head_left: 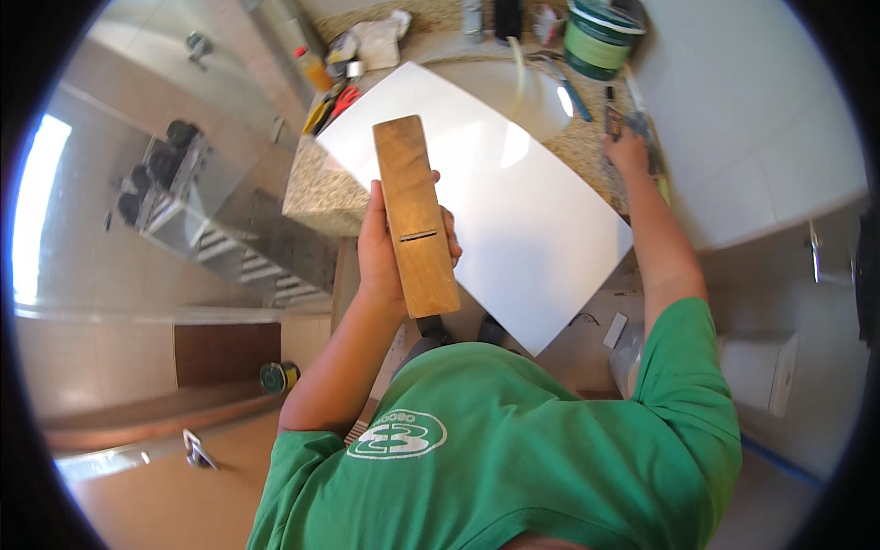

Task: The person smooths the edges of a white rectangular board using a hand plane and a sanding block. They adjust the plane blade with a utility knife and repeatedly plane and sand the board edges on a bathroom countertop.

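Observation:
My left hand (374, 247) is closed around a wooden hand plane (417, 266). The plane stands lengthwise in front of me with its flat sole and narrow mouth slot toward view. Behind and below it, a large white panel (550, 229) lies slanted over the granite counter (321, 197), one corner jutting toward my body. At the counter's right end, my right arm is stretched out. There the fingers of my right hand (628, 151) close on the near end of a narrow dark-and-brown tool (612, 115); its exact kind is too small to tell.
The panel partly covers a sink basin (550, 96). A blue-handled tool (576, 99) rests at its rim, near a green bucket (600, 41). Red-handled pliers (345, 101), an orange bottle (313, 69) and a white cloth (380, 38) are at the back left. A toilet (756, 367) stands right.

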Action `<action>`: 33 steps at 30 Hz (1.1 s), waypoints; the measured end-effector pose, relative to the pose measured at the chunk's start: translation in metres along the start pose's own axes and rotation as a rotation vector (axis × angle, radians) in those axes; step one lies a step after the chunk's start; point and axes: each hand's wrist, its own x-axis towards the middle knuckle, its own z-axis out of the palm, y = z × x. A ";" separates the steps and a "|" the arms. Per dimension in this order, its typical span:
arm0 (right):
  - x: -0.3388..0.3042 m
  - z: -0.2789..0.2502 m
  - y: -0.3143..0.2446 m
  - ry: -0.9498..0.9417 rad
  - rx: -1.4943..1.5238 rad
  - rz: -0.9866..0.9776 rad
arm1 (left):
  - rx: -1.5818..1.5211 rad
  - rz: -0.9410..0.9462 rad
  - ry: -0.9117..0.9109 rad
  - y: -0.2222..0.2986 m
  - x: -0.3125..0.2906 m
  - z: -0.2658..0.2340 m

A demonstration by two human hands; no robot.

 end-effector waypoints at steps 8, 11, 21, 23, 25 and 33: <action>0.039 0.019 0.008 -0.099 -0.093 -0.048 | 0.020 0.126 0.015 0.024 -0.025 -0.014; 0.054 0.034 0.024 0.069 -0.076 -0.067 | 0.028 0.146 0.025 0.030 -0.026 -0.019; -0.093 -0.140 -0.015 -0.382 0.973 -0.339 | 0.136 0.260 0.007 0.043 -0.003 -0.022; -0.136 -0.193 -0.037 -0.417 0.874 -0.611 | 0.171 0.236 -0.003 0.044 0.003 -0.020; -0.163 -0.241 -0.057 -0.366 0.632 -0.974 | 0.219 0.201 -0.015 0.045 0.007 -0.018; -0.218 -0.298 -0.097 -0.436 0.427 -1.236 | 0.177 0.208 0.000 0.040 0.021 0.002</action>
